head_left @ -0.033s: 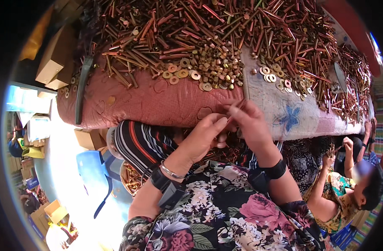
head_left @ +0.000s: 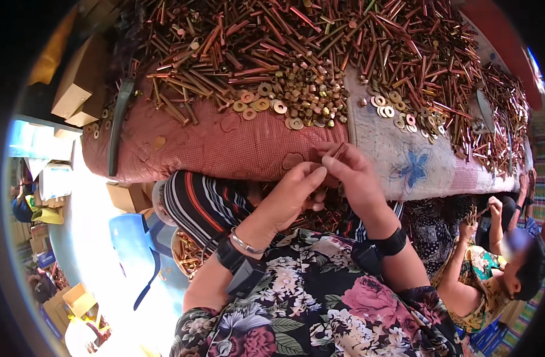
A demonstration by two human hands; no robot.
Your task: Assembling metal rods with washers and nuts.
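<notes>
My right hand (head_left: 357, 177) has thumb and fingers closed on a slim copper-coloured metal rod (head_left: 340, 150), which sticks up past the fingertips. Right beside it, my left hand (head_left: 299, 185) is closed, thumb pressed to the fingers; whatever it grips is hidden. Both hands hover at the near edge of a padded surface with a red checked cloth (head_left: 195, 143). Beyond them lie a pile of small brass-coloured nuts (head_left: 314, 92), several flat washers (head_left: 260, 105) and a large heap of long copper-coloured bolts (head_left: 272, 35).
More washers (head_left: 397, 113) rest on the pale cloth with a blue flower (head_left: 414, 168). A dark curved metal bar (head_left: 120, 128) lies at the left. A basket of metal parts (head_left: 186, 253) and a blue chair (head_left: 129, 241) stand lower left. Another person (head_left: 492, 268) works at the right.
My fingers have shifted slightly. The rod in my right hand now points up more clearly, and my left thumb has moved a little right.
</notes>
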